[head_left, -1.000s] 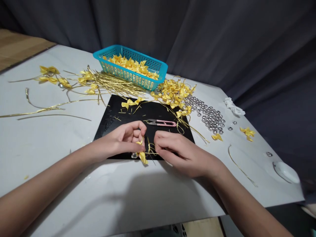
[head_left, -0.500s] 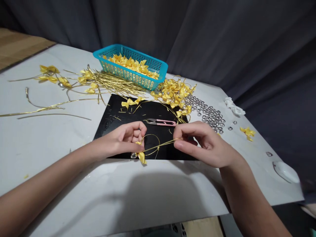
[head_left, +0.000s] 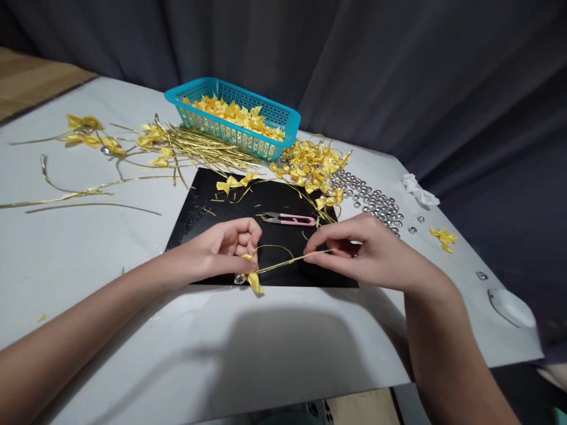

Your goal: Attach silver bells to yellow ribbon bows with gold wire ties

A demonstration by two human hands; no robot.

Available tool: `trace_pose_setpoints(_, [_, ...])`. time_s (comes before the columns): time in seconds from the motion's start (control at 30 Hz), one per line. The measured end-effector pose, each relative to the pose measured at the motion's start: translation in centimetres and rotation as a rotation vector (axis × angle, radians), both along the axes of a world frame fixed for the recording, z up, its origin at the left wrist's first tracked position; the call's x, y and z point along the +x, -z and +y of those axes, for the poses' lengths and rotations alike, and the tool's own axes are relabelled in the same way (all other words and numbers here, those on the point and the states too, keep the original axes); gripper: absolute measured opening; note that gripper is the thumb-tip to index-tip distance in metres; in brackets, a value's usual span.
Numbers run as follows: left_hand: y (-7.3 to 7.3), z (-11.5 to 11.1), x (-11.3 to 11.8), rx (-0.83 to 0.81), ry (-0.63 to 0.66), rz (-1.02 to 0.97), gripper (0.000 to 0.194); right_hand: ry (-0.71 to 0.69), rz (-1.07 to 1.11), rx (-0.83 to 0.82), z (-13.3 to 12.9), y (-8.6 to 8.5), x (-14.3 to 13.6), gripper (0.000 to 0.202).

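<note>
My left hand [head_left: 228, 248] pinches a yellow ribbon bow [head_left: 254, 281] between thumb and fingers, with a silver bell-like bead [head_left: 240, 278] beside it. From the bow a thin gold cord [head_left: 277, 265] runs right, part of it forming a loop that arches above the straight strands. My right hand [head_left: 349, 248] is closed on those strands, its thumb and index fingertips pressed together around them, and the cord looks taut. Just behind the hands, thread snips [head_left: 290, 219] with pink handles lie on a black mat [head_left: 212, 230].
A teal basket [head_left: 292, 127] of yellow bows stands at the back. Gold cords [head_left: 212, 150] lie in front of it. To its right are a heap of corded bows [head_left: 314, 162] and many silver beads [head_left: 376, 203]. A white computer mouse [head_left: 511, 308] sits near the right edge.
My right hand has shifted slightly left along the cord toward the bow, and the loop has flattened against the strands. My left hand keeps its hold on the bow.
</note>
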State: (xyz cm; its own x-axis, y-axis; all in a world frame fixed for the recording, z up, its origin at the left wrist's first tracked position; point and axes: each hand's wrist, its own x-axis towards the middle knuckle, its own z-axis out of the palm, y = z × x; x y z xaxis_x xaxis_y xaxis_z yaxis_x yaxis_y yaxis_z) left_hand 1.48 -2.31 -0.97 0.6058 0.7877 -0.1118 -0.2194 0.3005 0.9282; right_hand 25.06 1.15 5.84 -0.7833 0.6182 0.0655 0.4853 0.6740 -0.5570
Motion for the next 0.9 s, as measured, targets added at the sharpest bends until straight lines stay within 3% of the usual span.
trace_pose_setpoints(0.13, [0.0,0.0,0.0,-0.002,-0.013,0.024,0.023,0.110,0.062,0.150,-0.3,0.5,-0.5,0.022])
trace_pose_setpoints(0.27, [0.0,0.0,-0.1,0.002,-0.005,0.021,0.024,0.231,0.085,0.469,-0.2,1.3,-1.0,0.018])
trace_pose_setpoints(0.37, [-0.1,0.0,-0.1,-0.004,-0.017,0.036,0.024,0.265,0.043,0.547,-0.1,1.6,-1.1,0.012])
trace_pose_setpoints(0.73, [-0.2,0.1,0.0,0.004,-0.011,0.038,0.022,0.197,0.052,0.472,-0.1,1.7,-1.2,0.010])
trace_pose_setpoints(0.9, [-0.5,0.0,-0.1,0.055,-0.020,0.090,0.018,0.172,0.200,0.285,-0.3,1.6,-1.8,0.023])
